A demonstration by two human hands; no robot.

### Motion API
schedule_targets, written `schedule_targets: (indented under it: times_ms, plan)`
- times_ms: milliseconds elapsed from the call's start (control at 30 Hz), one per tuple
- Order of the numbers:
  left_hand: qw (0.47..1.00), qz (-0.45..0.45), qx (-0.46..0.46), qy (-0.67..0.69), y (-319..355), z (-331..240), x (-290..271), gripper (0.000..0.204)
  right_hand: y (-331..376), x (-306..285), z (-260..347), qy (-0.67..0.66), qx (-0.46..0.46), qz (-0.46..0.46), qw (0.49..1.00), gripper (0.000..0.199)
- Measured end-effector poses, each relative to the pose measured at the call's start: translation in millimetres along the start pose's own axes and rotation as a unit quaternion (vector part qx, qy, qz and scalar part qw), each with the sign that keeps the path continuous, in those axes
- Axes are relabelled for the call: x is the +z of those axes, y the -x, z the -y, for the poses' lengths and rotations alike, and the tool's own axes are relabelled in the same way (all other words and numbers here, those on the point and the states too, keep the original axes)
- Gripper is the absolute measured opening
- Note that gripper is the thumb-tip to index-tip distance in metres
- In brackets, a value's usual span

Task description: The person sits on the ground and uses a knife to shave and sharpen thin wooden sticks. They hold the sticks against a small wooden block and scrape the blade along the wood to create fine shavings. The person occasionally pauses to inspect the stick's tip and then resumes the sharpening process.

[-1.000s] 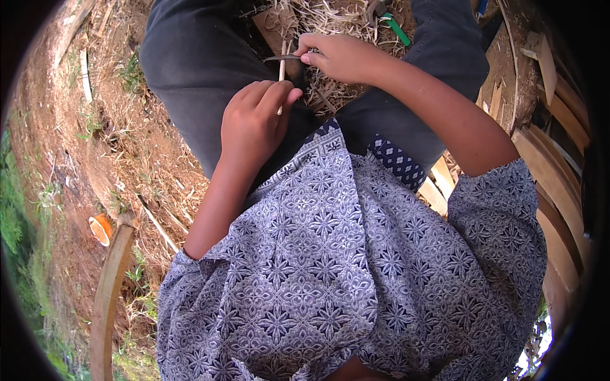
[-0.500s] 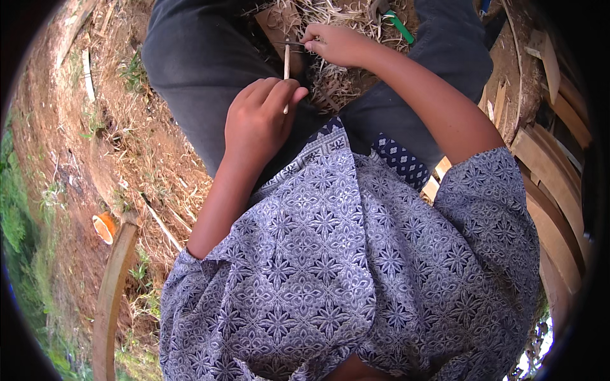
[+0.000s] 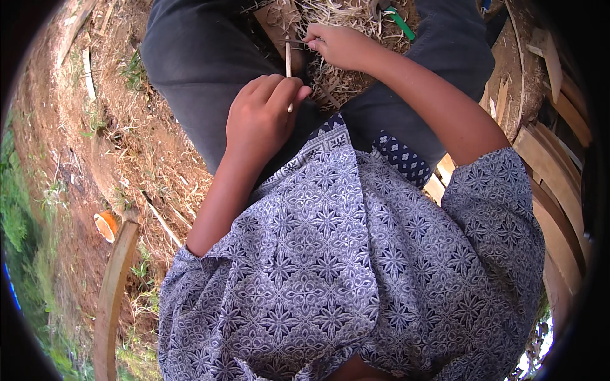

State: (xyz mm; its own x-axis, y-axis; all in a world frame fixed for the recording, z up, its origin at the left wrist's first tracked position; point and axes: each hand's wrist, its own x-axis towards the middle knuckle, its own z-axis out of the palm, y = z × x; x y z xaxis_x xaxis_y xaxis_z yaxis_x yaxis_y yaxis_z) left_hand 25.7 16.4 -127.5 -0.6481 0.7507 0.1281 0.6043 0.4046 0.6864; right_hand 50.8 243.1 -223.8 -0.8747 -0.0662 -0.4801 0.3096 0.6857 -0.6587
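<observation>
Between my knees my left hand (image 3: 264, 108) is closed round a thin, pale wooden stick (image 3: 288, 60). One end of the stick points away from me; the other pokes out by my thumb. My right hand (image 3: 337, 46) is closed on a knife, whose narrow dark blade (image 3: 297, 41) lies across the stick's far end. The fingers hide the knife's handle. Beneath the far end of the stick is a flat brown board (image 3: 273, 28). Pale wood shavings (image 3: 337, 16) are heaped beside and beyond my right hand.
A tool with a green handle (image 3: 401, 24) lies among the shavings near my right leg. Planks (image 3: 549, 165) are stacked at the right. On the left are bare soil with dry scraps, an orange cup-like object (image 3: 105, 227) and a long wooden beam (image 3: 114, 298).
Both hands have shifted very slightly to the right. The blade still lies across the far end of the stick, and both grips are the same.
</observation>
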Motion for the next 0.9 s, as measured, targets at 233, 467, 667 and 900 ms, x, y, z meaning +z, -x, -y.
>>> schedule_targets:
  times_ms: [233,467,667,900]
  plan:
    - [1.000,-0.003,-0.007,0.005,-1.6,0.1,-1.8,0.005,-21.6,2.4,-14.1,0.037,0.037,0.050,0.997,0.024]
    - [1.000,-0.005,-0.003,0.001,-0.9,-0.9,-2.7,0.006,29.8,-32.7,28.2,0.006,0.007,0.087,0.996,0.026]
    - [1.000,-0.013,-0.021,-0.002,-1.5,-0.2,-2.8,0.004,30.8,-33.5,35.8,0.016,0.026,0.082,0.996,0.026]
    - [1.000,-0.007,-0.023,0.000,-0.7,2.6,-3.9,0.004,26.6,-30.6,36.3,0.010,0.044,0.089,0.995,0.026]
